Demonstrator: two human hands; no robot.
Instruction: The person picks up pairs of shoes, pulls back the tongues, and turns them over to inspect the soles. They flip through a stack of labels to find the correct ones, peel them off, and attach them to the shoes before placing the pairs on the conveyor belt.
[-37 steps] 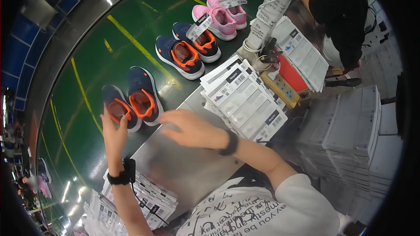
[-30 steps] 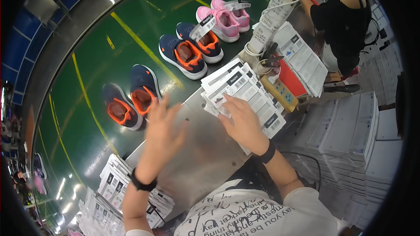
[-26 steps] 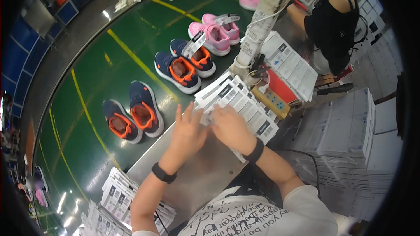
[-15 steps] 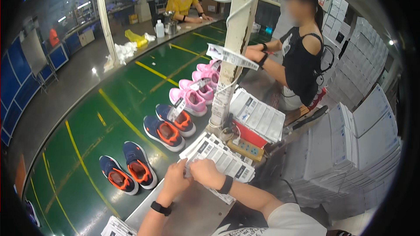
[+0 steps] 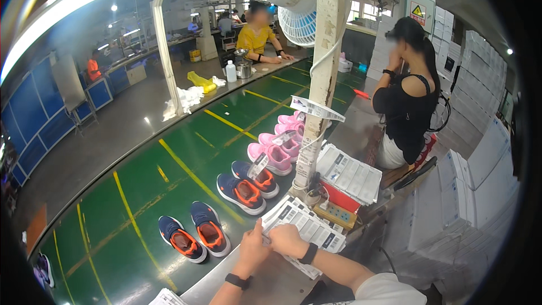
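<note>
Since half a second ago the view has tilted up, so both hands now sit low in the picture. Left hand [image 5: 252,250] and right hand [image 5: 287,239] meet at the near edge of the white label sheets [image 5: 305,227] fanned on the grey table [image 5: 265,282]. Their fingers curl together, pinching a sheet's corner between them; the fingertips themselves are too small to make out. Navy-and-orange shoes [image 5: 195,238] stand on the green belt [image 5: 141,192] just left. Both forearms are cut off by the lower edge.

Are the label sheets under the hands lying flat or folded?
Flat: the label sheets lie fanned out, overlapping, on the table; both the left hand and right hand rest at their near edge.
</note>
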